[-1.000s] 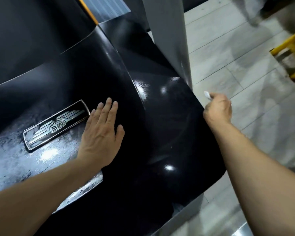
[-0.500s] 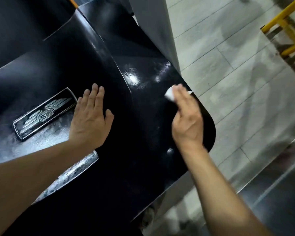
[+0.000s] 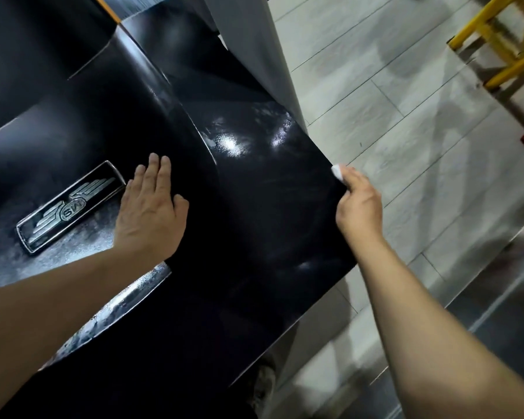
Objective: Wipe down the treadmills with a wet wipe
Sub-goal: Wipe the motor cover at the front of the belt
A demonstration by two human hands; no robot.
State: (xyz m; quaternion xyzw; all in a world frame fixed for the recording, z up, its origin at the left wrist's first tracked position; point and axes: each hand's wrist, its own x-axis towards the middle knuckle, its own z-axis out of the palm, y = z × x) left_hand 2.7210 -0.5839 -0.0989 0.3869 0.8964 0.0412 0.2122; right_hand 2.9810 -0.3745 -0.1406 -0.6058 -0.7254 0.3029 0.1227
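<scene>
Treadmill cover (image 3: 254, 207), right hand (image 3: 359, 204) pinching wet wipe (image 3: 337, 171) at edge

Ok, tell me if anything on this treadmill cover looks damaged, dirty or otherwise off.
No damage shows. The matte area around the badge, beside the flat left hand, looks blotchy grey, perhaps dust or drying moisture. The glossy black cover shows faint smears. The right hand holds the wet wipe at its edge.

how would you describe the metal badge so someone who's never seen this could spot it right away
Start at the glossy black treadmill cover filling the left of the view. The left hand lies flat on it; just left of its fingertips sits the badge. It is the only framed silver plate there, oblong, tilted, with a winged emblem.
</scene>
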